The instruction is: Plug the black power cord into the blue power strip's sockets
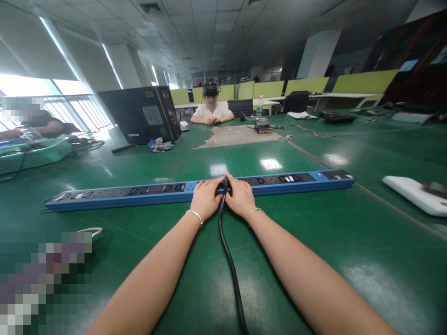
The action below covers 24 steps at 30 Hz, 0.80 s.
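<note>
A long blue power strip [139,200] with black sockets lies across the green table. At its middle, a black plug [226,182] on a thick black cable [228,256] sits between my two hands. My left hand [206,199] closes on the plug from the left and rests on the strip. From the right, my right hand [240,195] pinches the same plug, its fingers over the strip. The cable runs down between my forearms towards the bottom edge. Whether the plug is in a socket is hidden by my fingers.
A black computer case [143,116] and gloves [160,145] stand behind at left, near a green basket [38,156]. A white object [415,194] lies at right. A person [212,109] sits across the table [157,163]; another person is at far left. A bottle [259,108] stands behind.
</note>
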Each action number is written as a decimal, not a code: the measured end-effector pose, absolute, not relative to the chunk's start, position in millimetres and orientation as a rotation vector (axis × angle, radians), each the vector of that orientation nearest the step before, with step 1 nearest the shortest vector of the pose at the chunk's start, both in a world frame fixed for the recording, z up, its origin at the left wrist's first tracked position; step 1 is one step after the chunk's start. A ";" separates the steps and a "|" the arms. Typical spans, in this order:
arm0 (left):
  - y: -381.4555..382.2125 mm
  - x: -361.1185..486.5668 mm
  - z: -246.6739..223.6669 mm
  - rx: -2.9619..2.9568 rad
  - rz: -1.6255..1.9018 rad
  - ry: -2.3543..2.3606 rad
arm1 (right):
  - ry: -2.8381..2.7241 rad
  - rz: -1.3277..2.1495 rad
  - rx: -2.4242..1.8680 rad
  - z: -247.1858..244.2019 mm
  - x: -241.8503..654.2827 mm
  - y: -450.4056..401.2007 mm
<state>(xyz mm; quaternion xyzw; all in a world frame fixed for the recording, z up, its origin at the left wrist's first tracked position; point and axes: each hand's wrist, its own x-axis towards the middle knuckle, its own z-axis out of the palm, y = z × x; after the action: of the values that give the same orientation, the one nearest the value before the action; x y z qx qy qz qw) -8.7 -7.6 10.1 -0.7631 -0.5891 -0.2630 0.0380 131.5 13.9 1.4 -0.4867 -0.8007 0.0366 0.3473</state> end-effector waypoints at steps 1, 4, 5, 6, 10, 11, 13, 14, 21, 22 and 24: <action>-8.4 -11.9 7.6 -2.303 -0.816 -1.837 | -2.068 0.090 -1.266 1.2 130.9 14.2; -9.5 -16.2 0.3 -2.151 -0.790 -1.935 | -2.037 0.075 -1.261 1.2 128.2 15.3; -9.7 -16.2 -1.7 -2.131 -0.757 -1.933 | -2.023 0.070 -1.261 1.5 127.1 15.7; -9.8 -15.6 -3.3 -2.124 -0.722 -1.920 | -2.010 0.063 -1.266 1.9 125.9 16.1; -10.7 -12.7 -5.2 -2.116 -0.633 -1.909 | -1.998 0.020 -1.318 5.3 120.5 18.2; -10.7 -12.4 -5.1 -2.115 -0.624 -1.913 | -2.005 0.006 -1.328 6.1 119.3 18.7; -10.5 -12.4 -4.8 -2.121 -0.612 -1.909 | -2.017 -0.024 -1.335 6.7 117.5 19.8; -10.3 -12.4 -4.8 -2.121 -0.610 -1.910 | -2.020 -0.041 -1.326 6.2 117.1 20.4; -8.9 -12.5 -5.5 -2.097 -0.620 -1.929 | -2.023 -0.087 -1.170 -9.8 121.5 30.3; -8.7 -12.5 -5.5 -2.097 -0.621 -1.929 | -2.014 -0.084 -1.155 -11.4 121.8 31.2; -8.4 -12.3 -5.5 -2.095 -0.622 -1.929 | -1.989 -0.071 -1.119 -10.3 121.4 31.3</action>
<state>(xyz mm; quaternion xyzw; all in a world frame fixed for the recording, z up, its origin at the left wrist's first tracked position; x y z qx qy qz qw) -12.3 -8.4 -5.5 -0.7141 -0.6575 -0.2119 0.1133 121.4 31.3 -10.3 -0.4458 -0.7920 -0.0284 0.4162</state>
